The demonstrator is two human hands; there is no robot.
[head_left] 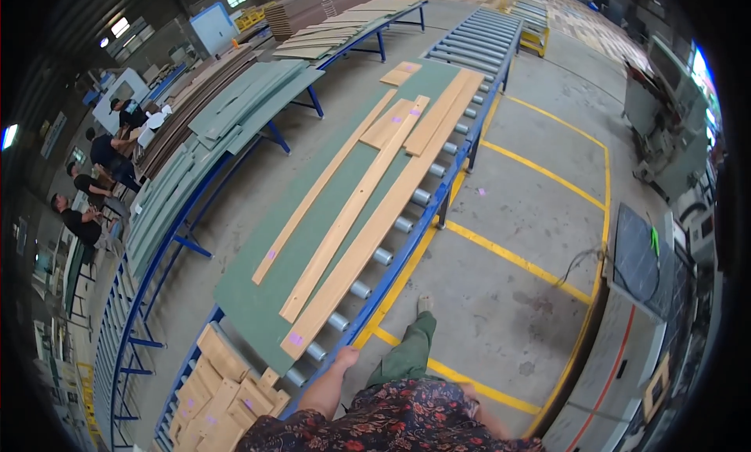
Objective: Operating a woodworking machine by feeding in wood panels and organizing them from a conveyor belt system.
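Note:
My left hand (346,357) hangs at the end of a bare forearm, just beside the blue rail of a roller conveyor (407,225). Nothing shows in it; its fingers are too small to read. Of my right arm only a bit of forearm shows at my side, and the hand is hidden. A large green board (336,202) lies on the rollers. Several long pale wooden strips (368,233) lie lengthwise on it, the nearest end close to my left hand. My leg in green trousers (407,350) steps forward on the concrete floor.
A heap of short wooden offcuts (223,393) sits at the lower left. A second blue conveyor (203,170) at the left carries stacked green boards. Several people (98,186) sit at the far left. Yellow floor lines (516,256) and machines (665,131) lie to the right.

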